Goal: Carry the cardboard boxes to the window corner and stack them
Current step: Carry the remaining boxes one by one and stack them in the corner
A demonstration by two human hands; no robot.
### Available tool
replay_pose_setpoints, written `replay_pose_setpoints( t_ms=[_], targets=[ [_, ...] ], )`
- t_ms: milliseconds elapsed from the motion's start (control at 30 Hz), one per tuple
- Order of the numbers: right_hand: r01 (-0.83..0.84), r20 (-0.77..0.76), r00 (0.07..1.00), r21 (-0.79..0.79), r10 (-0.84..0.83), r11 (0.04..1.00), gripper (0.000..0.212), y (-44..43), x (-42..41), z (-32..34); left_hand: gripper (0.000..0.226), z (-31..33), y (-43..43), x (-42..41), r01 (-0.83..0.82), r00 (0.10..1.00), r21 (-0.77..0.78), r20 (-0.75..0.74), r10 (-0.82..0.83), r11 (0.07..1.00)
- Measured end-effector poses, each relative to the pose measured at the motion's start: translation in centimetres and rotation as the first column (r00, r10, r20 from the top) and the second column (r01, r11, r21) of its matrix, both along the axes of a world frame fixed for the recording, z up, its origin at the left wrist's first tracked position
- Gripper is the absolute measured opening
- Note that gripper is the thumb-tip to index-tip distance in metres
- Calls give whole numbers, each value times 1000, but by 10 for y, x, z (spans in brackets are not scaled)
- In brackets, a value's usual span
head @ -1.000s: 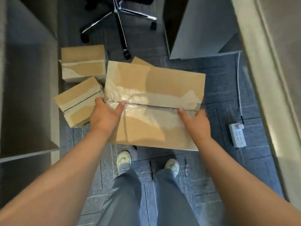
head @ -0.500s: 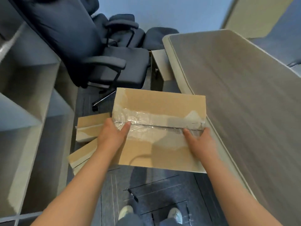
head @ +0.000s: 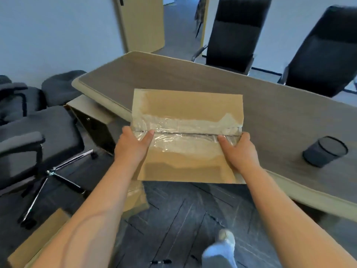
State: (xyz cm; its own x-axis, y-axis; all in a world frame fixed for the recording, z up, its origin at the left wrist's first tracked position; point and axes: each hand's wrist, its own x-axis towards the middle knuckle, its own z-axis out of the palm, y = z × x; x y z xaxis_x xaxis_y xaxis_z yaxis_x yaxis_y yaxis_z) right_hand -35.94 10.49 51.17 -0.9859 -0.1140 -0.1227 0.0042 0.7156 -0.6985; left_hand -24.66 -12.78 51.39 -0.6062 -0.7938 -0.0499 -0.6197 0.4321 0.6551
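Head view: cardboard box (head: 190, 107) is held up in the middle of the frame, its top face toward the camera. Its long axis runs from left to right across the picture, along the taped seam (head: 193, 133).

The left hand (head: 132, 149) grips the left short end and the right hand (head: 240, 154) grips the right short end, at about the same height, so neither hand is nearer than the other. Each thumb lies flat on the top face next to the seam: left thumb (head: 147, 137), right thumb (head: 224, 141). The other fingers go round the edges and under the box, where they are hidden.

Behind the box and to its right is the long table (head: 280, 113), with a dark mesh cup (head: 325, 151) on it. Two more boxes lie on the floor (head: 183, 219): one at lower left (head: 36, 238), one partly behind the left forearm (head: 136, 198).

No window corner is visible. I judge the carrying step is in progress. Because the box is held crosswise, its right end may catch the table edge when the person turns.
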Motion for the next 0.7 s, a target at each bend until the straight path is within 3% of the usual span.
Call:
replay_pose_setpoints(
  t_ms=[300, 700],
  targets=[
    [434, -49, 899, -35, -436, 900, 65, 160, 51, 13, 66, 9, 136, -53, 442, 896, 74, -82, -436, 894],
    [825, -69, 552, -101, -831, 556, 65, 397, 116, 19, 70, 26, 398, -108, 813, 582, 39, -66, -810, 581]
  ],
)
